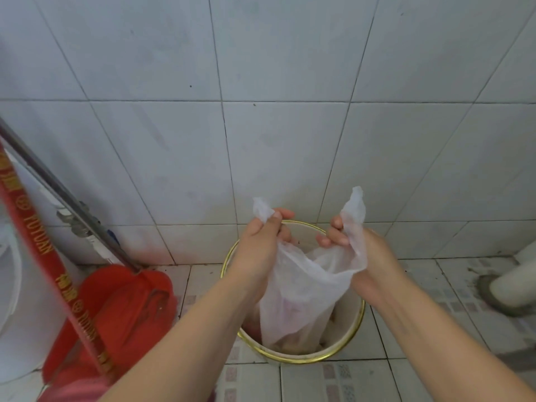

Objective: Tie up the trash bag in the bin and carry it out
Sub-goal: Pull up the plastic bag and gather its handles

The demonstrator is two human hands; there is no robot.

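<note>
A thin, translucent white trash bag (301,297) stands inside a round white bin (352,335) with a gold rim, on the tiled floor by the wall. Pinkish waste shows dimly through the plastic. My left hand (258,253) is shut on the bag's left handle, whose tip sticks up above my fingers. On the other side my right hand (365,262) grips the right handle, with its tip pointing up too. Both handles are pulled up and apart over the bin's mouth. The lower part of the bag sits inside the bin.
A red dustpan (121,311) leans at the left with a dark metal handle (66,204) and a red printed pole (43,256) crossing above it. White tiled wall (261,111) behind the bin. A white pipe with a floor drain (504,288) at the right.
</note>
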